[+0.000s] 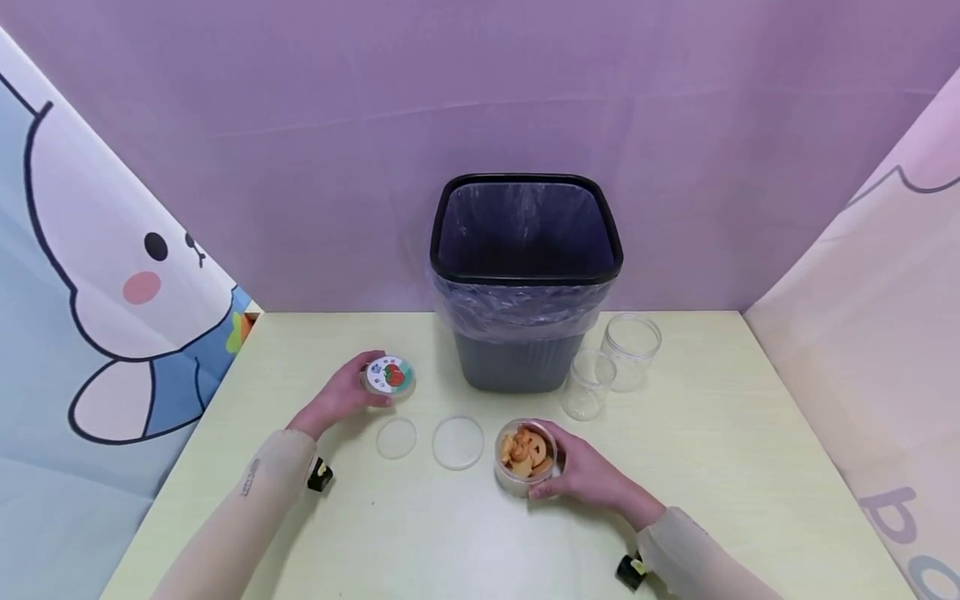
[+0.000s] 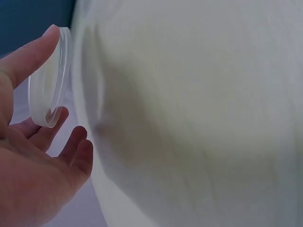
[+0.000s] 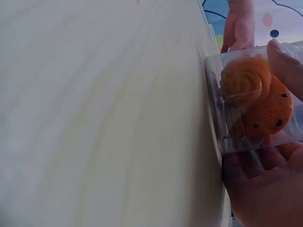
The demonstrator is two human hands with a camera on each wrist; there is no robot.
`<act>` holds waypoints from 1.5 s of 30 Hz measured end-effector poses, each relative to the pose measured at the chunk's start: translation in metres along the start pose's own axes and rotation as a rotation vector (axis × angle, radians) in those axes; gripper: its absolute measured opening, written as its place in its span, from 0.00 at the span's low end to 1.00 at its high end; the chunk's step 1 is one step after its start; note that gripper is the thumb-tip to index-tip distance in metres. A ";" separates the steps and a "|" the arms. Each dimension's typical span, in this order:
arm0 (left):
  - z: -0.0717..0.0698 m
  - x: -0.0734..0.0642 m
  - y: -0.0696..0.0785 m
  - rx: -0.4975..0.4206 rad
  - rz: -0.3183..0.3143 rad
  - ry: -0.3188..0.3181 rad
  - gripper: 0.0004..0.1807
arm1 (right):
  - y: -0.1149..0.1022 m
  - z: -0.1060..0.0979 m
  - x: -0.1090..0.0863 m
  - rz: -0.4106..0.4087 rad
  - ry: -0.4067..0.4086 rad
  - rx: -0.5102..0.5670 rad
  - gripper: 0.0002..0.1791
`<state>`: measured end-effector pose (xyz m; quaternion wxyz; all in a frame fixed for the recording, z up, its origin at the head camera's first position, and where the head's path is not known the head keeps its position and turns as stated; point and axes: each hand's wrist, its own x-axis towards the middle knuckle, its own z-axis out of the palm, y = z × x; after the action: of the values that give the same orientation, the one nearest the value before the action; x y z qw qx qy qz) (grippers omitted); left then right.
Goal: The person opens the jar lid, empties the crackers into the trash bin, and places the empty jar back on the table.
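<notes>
My left hand (image 1: 347,393) pinches a round lid (image 1: 389,375) between thumb and fingers, just above the table. A printed label with a red fruit covers its top; in the left wrist view the lid (image 2: 51,78) stands edge-on, see-through at the rim. My right hand (image 1: 581,467) grips a transparent jar (image 1: 517,486) from its right side, thumb on the near wall and fingers behind. Inside the uncovered jar lie several cookies (image 1: 525,450). Up close in the right wrist view, a swirled cookie (image 3: 244,80) and a round cookie with dark specks (image 3: 267,111) show through its wall.
Between my hands, a small transparent disc (image 1: 396,438) and a larger one (image 1: 458,442) lie flat on the pale table (image 1: 420,542). A grey bin (image 1: 517,362) with a bag liner stands at the back. Two transparent jars (image 1: 588,385) (image 1: 632,350) stand at its right.
</notes>
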<state>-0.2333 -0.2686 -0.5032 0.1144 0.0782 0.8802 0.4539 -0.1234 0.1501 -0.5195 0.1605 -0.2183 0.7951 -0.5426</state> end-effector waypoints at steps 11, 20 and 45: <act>0.006 0.003 -0.007 0.200 0.006 0.018 0.53 | -0.002 0.001 -0.001 -0.003 -0.004 0.002 0.53; 0.007 0.001 -0.007 0.222 0.022 0.034 0.53 | -0.003 0.000 -0.001 0.009 -0.005 -0.005 0.53; -0.009 -0.011 0.055 0.164 0.259 0.172 0.35 | -0.001 0.000 -0.001 0.015 -0.006 -0.018 0.53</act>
<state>-0.2231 -0.2462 -0.4517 -0.0274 0.1610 0.9035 0.3964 -0.1225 0.1503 -0.5182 0.1647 -0.2154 0.8010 -0.5337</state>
